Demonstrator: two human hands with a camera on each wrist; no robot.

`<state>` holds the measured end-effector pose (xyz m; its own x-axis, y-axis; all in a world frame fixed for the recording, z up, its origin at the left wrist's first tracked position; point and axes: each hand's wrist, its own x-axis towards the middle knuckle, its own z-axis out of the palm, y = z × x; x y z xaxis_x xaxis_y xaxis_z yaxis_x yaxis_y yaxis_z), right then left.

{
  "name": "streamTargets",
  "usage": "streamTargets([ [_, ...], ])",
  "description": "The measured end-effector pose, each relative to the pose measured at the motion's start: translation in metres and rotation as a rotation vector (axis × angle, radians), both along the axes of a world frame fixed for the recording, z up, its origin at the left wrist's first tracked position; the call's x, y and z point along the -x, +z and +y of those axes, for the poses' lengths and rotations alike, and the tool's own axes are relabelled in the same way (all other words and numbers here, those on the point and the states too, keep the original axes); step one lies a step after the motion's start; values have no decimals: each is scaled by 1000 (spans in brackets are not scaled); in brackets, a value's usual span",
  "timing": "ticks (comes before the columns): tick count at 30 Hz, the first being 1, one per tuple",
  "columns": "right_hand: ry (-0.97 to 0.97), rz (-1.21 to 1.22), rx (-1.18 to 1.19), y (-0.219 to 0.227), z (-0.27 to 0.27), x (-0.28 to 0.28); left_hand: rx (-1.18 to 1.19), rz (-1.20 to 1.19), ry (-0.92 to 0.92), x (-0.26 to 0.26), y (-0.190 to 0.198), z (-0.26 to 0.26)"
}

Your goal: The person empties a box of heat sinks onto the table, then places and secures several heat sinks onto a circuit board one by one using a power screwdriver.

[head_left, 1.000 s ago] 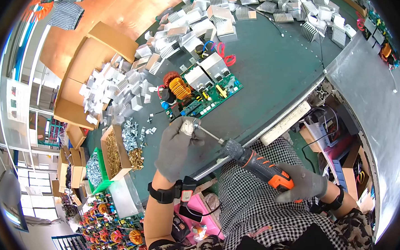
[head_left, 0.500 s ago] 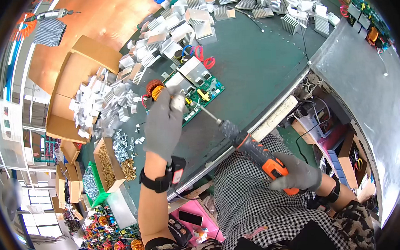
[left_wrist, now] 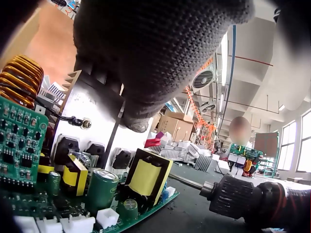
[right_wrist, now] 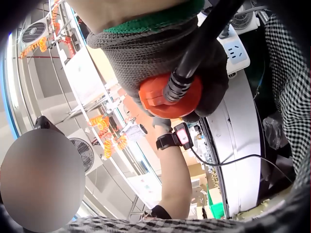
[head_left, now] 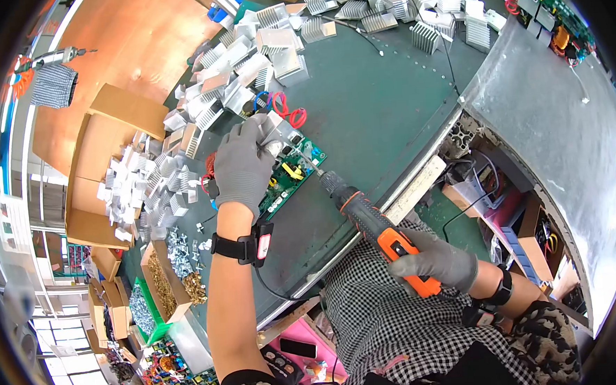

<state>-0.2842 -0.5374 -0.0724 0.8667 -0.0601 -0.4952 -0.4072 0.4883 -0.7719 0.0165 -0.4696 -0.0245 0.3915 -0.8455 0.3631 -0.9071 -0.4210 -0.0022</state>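
Note:
Over a green circuit board [head_left: 295, 186] my gloved left hand [head_left: 240, 169] reaches to the silver heatsinks [left_wrist: 90, 109]. Its fingers bend over the plate edges, a fingertip low against the second plate in the left wrist view. A whitish patch shows at these fingers in the head view. My gloved right hand [head_left: 437, 261] grips the orange rear of a black-and-orange electric screwdriver [head_left: 369, 221]. Its long bit [left_wrist: 185, 181] points toward the left fingers and passes behind a yellow-wrapped transformer [left_wrist: 146, 175]. The bit's tip is hidden in the left wrist view.
Loose finned heatsinks [head_left: 283, 51] are heaped along the back and left of the green bench [head_left: 380, 98]. Screws [head_left: 179, 251] lie beside a carton of brass-coloured parts [head_left: 161, 284] and a green bin [head_left: 148, 323]. Another circuit board [head_left: 557, 22] sits far right.
My left hand has moved from the bit, near the bench's front edge, onto the board's heatsinks. The right hand has brought the screwdriver up to the board, its bit now near the left fingers.

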Motion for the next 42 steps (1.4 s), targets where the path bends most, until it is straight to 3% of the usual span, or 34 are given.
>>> streamTargets([
  [2, 1, -10, -25, -1, 0, -2, -32, 162, 12, -2, 3, -1],
  [9, 15, 7, -54, 4, -1, -10, -39, 147, -37, -4, 6, -2],
  [14, 47, 40, 76, -1, -2, -11, -131, 44, -34, 2, 11, -7],
  [18, 27, 36, -1, 5, -2, -10, -312, -21, 80, 14, 17, -23],
  [21, -1, -16, 84, 1, 3, -10, -452, -322, 178, 21, 12, -34],
  [30, 12, -75, 43, -7, 1, -8, -486, -441, 274, 28, 5, -39],
  [32, 46, -68, -161, -6, -2, -8, -481, -463, 277, 29, 5, -38],
  [39, -54, -92, -118, -14, 4, -12, -492, -437, 297, 27, 5, -40],
  [42, 4, -114, -287, -10, -1, -13, -477, -417, 304, 28, 5, -39],
])
